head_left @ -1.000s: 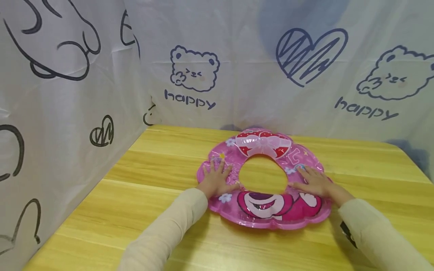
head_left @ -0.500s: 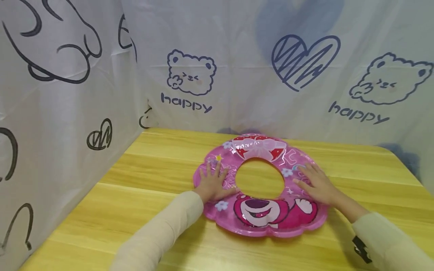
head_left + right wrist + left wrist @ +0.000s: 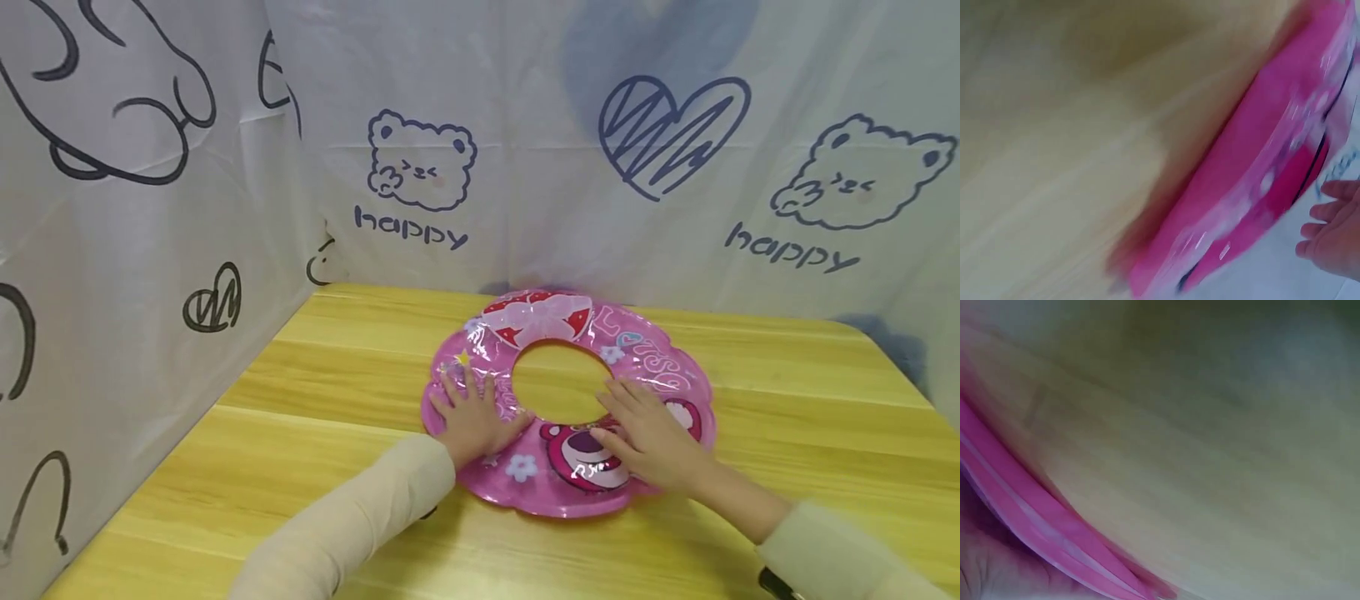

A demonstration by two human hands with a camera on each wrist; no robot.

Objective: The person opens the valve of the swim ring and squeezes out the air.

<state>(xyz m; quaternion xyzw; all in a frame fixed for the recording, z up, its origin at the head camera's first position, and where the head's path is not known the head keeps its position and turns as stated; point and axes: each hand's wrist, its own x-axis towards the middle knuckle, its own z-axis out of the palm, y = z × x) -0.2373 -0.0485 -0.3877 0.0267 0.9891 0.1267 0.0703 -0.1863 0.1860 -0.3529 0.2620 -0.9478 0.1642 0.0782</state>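
A pink inflatable swim ring (image 3: 540, 487) lies flat on the wooden table, printed with a bear's face, a red bow and white flowers. On its left side rests my left hand (image 3: 474, 421), fingers spread over the top. My right hand (image 3: 651, 437) lies on the near right part, its straight fingers reaching toward the hole and partly covering the bear print. The left wrist view shows the ring's pink edge (image 3: 1041, 519) beside a bit of the hand. In the right wrist view, the fingers (image 3: 1335, 219) appear beyond the ring's side (image 3: 1241, 162).
The yellow wood-grain table (image 3: 300, 392) extends around the ring on every side. White cloth with bear, heart and "happy" drawings (image 3: 420, 162) hangs behind the table and along its left. Part of a black strap (image 3: 777, 583) shows under the right sleeve.
The ring has turned clockwise as seen from above, its bow shifting left and more lettering showing at the right. My right hand has moved left and nearer, onto the bear print; my left stays put.
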